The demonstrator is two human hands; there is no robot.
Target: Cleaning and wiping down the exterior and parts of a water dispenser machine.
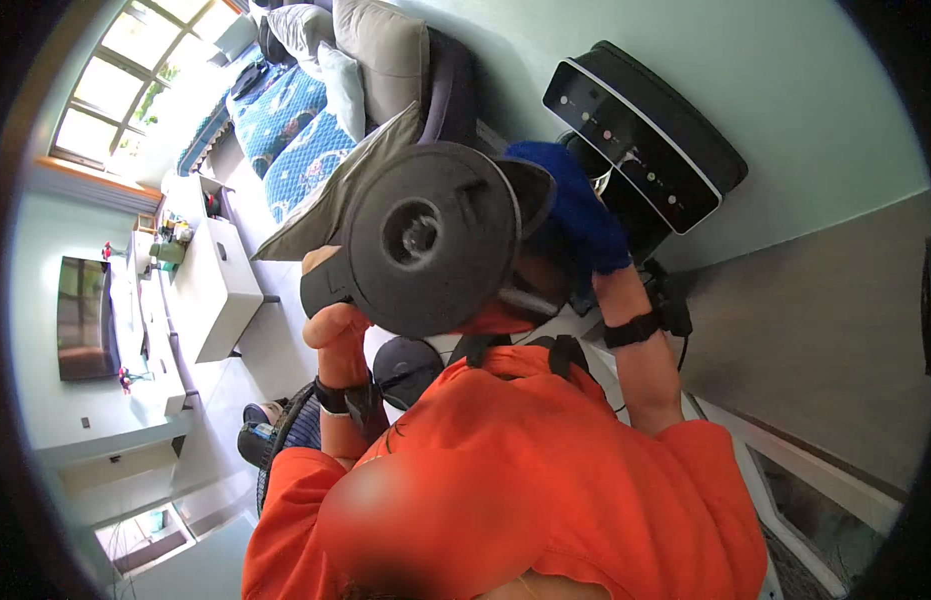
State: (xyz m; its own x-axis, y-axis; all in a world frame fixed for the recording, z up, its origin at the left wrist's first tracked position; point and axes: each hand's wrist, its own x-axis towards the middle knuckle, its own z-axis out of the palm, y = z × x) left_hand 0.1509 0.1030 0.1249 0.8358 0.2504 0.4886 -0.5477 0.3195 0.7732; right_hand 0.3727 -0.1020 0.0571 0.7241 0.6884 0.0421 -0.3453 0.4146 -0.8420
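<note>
A dark kettle (405, 292) with a round black lid is held up in front of my chest, its spout pointing right. My left hand (336, 326) is wrapped around the handle on the kettle's left side. A blue cloth or mitt (574, 199) covers my right hand (611, 281), so its fingers are hidden. The blue fabric lies against the far right side of the kettle, by the spout. Whether the right fingers grip the fabric or wear it does not show.
A black appliance (653, 142) with a row of several panel marks stands against the wall. Ahead are a sofa with cushions (383, 56) and a blue quilted cover (308, 157). White cabinets (225, 300) and a television (86, 319) are at left. A mesh basket (285, 435) sits by my left elbow.
</note>
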